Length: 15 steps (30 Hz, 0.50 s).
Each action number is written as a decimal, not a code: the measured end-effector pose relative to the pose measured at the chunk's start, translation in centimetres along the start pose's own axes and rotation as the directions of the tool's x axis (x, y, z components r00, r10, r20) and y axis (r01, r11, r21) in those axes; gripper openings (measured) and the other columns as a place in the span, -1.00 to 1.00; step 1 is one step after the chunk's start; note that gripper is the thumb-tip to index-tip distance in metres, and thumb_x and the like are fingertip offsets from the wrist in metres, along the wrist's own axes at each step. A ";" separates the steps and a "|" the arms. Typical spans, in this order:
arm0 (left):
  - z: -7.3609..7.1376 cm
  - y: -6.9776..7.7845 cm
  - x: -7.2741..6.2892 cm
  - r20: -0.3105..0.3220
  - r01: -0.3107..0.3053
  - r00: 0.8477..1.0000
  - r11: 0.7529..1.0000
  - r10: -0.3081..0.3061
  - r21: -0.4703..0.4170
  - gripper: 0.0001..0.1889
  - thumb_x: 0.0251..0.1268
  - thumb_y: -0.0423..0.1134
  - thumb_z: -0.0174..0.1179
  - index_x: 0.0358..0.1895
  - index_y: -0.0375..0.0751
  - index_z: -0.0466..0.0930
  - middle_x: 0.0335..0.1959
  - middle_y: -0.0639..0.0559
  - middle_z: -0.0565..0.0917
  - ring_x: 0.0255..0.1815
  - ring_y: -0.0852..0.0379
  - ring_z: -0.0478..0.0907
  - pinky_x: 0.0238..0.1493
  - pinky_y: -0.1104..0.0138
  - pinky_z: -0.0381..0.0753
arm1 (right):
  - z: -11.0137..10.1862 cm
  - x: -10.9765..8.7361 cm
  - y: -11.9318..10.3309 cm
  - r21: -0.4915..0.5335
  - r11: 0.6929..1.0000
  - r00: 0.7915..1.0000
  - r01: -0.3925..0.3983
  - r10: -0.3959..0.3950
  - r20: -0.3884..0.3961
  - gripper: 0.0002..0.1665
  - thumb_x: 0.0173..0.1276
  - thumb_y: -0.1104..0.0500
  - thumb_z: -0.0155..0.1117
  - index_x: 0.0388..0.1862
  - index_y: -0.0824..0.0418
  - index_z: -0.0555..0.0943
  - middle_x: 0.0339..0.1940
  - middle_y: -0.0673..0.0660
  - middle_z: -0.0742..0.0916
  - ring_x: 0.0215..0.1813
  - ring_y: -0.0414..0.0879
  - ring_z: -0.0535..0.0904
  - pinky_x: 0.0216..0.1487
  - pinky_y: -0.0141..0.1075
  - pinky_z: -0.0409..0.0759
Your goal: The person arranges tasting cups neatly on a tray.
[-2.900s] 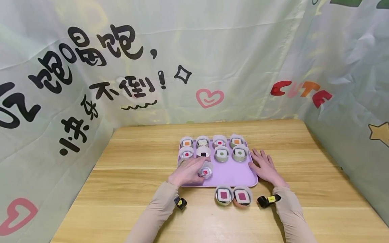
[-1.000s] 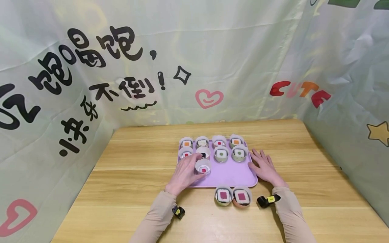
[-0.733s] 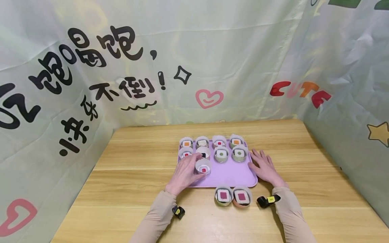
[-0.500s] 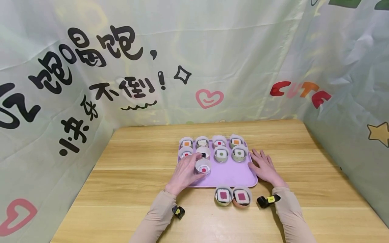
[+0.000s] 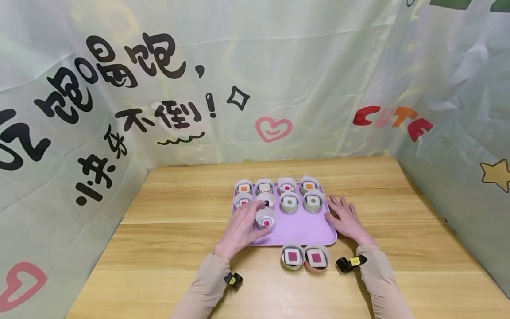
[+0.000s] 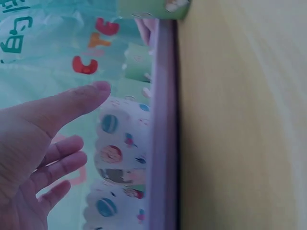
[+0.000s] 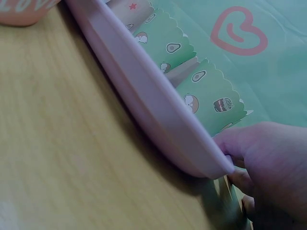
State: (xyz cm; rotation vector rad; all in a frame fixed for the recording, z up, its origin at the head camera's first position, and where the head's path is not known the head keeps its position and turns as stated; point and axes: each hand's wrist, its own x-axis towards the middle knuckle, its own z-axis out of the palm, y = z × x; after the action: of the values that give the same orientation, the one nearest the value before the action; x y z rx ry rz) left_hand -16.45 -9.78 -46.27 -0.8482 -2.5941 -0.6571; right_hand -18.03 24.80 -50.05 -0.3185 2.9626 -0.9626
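Observation:
My left hand (image 5: 237,228) is over the left part of the purple tray (image 5: 300,228), its fingers extended. Its thumb and fingertips lie around a white patterned paper cup (image 5: 265,218) with a sushi-like piece, white with a pink-red middle. In the left wrist view, the thumb and spread fingers stand in front of that cup's donut-printed wall (image 6: 120,129); contact cannot be told. Another donut-printed cup (image 6: 110,206) is hidden behind this hand in the head view. My right hand (image 5: 348,221) rests at the tray's right edge, thumb against the rim, fingers stretched along the table.
Two back rows of similar cups fill the tray, including one with a green-centred piece (image 5: 313,201). Before the tray's front edge stand two cups with purple-centred pieces, one green-sided (image 5: 292,257) and one pink-sided (image 5: 316,258). A printed curtain (image 5: 318,88) encloses the wooden table (image 5: 179,208).
Since the earliest frame, the pink-red-centred cup has shifted slightly left and back, and my left hand has drawn left, its fingers spreading. During the last second, both hands stay nearly still.

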 end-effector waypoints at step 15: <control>-1.6 2.7 0.0 0.212 -0.180 0.954 0.971 0.211 -0.155 -0.52 0.50 0.09 0.08 0.31 -0.11 0.52 0.23 0.03 0.66 0.30 0.11 0.56 0.38 0.20 0.53 | 0.1 0.0 0.1 0.005 1.000 1.000 0.003 -0.003 0.002 -0.28 0.54 0.06 0.04 0.51 0.44 0.24 0.58 0.52 0.17 0.60 0.55 -0.17 0.54 0.42 -0.29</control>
State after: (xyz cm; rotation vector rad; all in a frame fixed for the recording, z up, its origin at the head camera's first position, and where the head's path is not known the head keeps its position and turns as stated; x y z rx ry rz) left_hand -14.49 -8.65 -44.06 -1.2740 -2.6372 -0.7201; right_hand -18.03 24.79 -50.15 -0.3238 2.9586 -0.9689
